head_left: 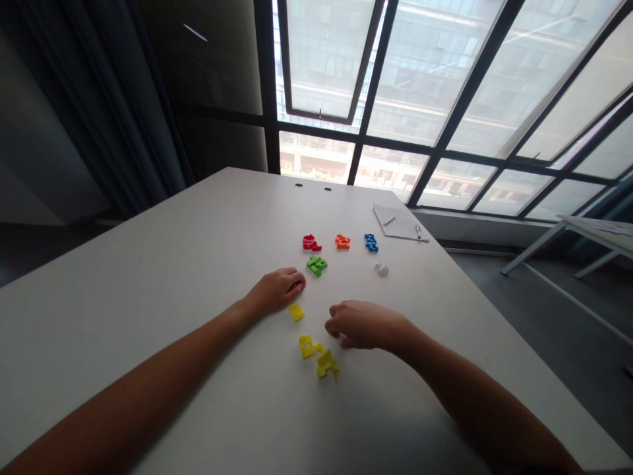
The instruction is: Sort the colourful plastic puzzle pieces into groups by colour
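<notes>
My left hand rests on the white table with its fingers curled under, just above a single yellow piece. My right hand lies to the right, fingers curled in and pointing left; whether either hand holds anything is hidden. Below the hands sits a small cluster of yellow pieces. A green piece lies just beyond my left hand. Farther back stand a red piece, an orange piece and a blue piece. A white piece lies to the right.
A sheet of paper with a pen lies at the table's far right corner. Two cable holes sit near the far edge. A large window fills the background, a dark curtain hangs left, and another table stands at the right.
</notes>
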The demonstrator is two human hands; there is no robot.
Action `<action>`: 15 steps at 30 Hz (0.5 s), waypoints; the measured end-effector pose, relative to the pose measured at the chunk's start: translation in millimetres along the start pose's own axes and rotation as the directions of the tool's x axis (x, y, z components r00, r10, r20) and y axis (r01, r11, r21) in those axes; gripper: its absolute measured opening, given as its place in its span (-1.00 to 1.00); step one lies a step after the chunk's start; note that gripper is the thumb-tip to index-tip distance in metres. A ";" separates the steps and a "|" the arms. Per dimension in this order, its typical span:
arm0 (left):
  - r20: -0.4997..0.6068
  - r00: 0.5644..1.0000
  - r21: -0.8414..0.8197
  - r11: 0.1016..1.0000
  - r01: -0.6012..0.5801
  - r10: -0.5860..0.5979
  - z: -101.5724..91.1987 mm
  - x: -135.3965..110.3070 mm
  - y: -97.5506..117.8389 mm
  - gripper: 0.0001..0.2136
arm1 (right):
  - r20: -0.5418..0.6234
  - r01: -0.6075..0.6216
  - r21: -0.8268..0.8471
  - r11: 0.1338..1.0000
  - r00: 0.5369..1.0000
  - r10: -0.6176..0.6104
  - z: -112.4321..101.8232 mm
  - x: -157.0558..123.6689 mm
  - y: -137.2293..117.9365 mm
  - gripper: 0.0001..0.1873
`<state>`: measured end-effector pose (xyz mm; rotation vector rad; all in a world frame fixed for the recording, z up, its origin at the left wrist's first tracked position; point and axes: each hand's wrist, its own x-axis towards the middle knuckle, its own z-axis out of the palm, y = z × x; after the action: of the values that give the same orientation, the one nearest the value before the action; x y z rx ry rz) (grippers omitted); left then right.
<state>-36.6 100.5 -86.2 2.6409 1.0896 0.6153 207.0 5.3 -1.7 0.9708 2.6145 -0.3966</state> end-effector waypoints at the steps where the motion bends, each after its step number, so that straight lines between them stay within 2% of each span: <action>1: 0.000 1.000 -0.001 1.000 0.001 -0.001 -0.1 0.0 0.0 -0.78 | -0.024 -0.008 0.018 1.000 1.000 0.008 -4.1 -0.5 4.0 -0.88; 3: 0.002 1.000 -0.002 1.000 0.006 -0.006 0.0 -0.1 -0.2 -0.78 | -0.091 -0.023 0.064 0.998 0.995 0.029 -14.5 -4.9 15.4 -0.90; 5: 0.004 1.000 -0.005 1.000 0.010 -0.010 0.3 -0.1 -0.5 -0.78 | -0.172 -0.054 0.122 0.991 0.982 0.075 -24.9 -13.1 32.3 -0.81; 7: 0.009 1.000 -0.011 1.000 0.009 -0.009 0.8 -0.1 -0.9 -0.77 | -0.272 -0.116 0.174 0.978 0.949 0.161 -32.1 -23.6 54.7 -0.71; 9: 0.011 1.000 -0.010 1.000 0.008 -0.008 1.0 -0.1 -1.3 -0.76 | -0.373 -0.173 0.211 0.962 0.896 0.242 -34.2 -35.2 81.1 -0.75; 11: 0.014 1.000 -0.005 1.000 0.009 -0.009 0.9 -0.1 -1.3 -0.76 | -0.462 -0.235 0.275 0.932 0.818 0.342 -31.4 -46.8 108.3 -0.77; 13: 0.017 1.000 -0.003 1.000 0.013 -0.012 0.5 0.0 -1.2 -0.77 | -0.490 -0.293 0.368 0.882 0.745 0.452 -25.3 -57.3 133.2 -0.78; 15: 0.018 1.000 -0.004 1.000 0.016 -0.016 0.1 0.2 -1.0 -0.78 | -0.477 -0.343 0.418 0.841 0.705 0.525 -17.6 -65.2 153.0 -0.80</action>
<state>-37.1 101.3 -86.6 2.6264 1.1022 0.5891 352.3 85.7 17.6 2.0644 2.7130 -0.4306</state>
